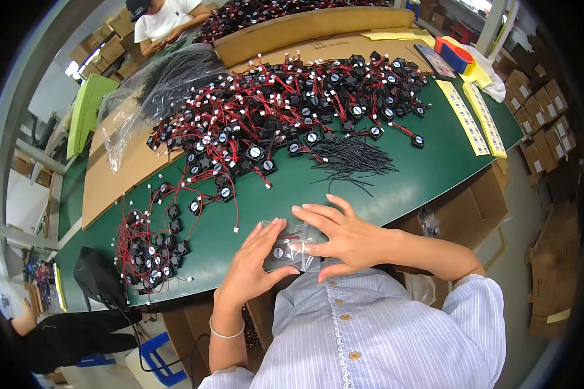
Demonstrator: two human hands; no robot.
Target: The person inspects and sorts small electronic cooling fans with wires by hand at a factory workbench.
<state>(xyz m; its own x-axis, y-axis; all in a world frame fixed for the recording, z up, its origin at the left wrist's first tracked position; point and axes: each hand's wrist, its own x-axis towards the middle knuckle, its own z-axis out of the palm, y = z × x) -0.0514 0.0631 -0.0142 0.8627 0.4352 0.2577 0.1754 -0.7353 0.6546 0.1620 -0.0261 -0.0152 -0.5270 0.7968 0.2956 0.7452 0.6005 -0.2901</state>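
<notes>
My left hand and my right hand press together on a small clear plastic bag at the near edge of the green table. A small black fan with a white round label shows through the bag. My fingers are spread flat over the bag from both sides. Beyond my hands lies a big heap of small black fans with red and black wires. A smaller cluster of fans sits to my left. A bundle of thin black ties lies just past my right hand.
Brown cardboard sheets and a clear bag of black ties lie at the far left. Yellow label strips and a tape dispenser lie far right. Another person works across the table. Cardboard boxes stand at right.
</notes>
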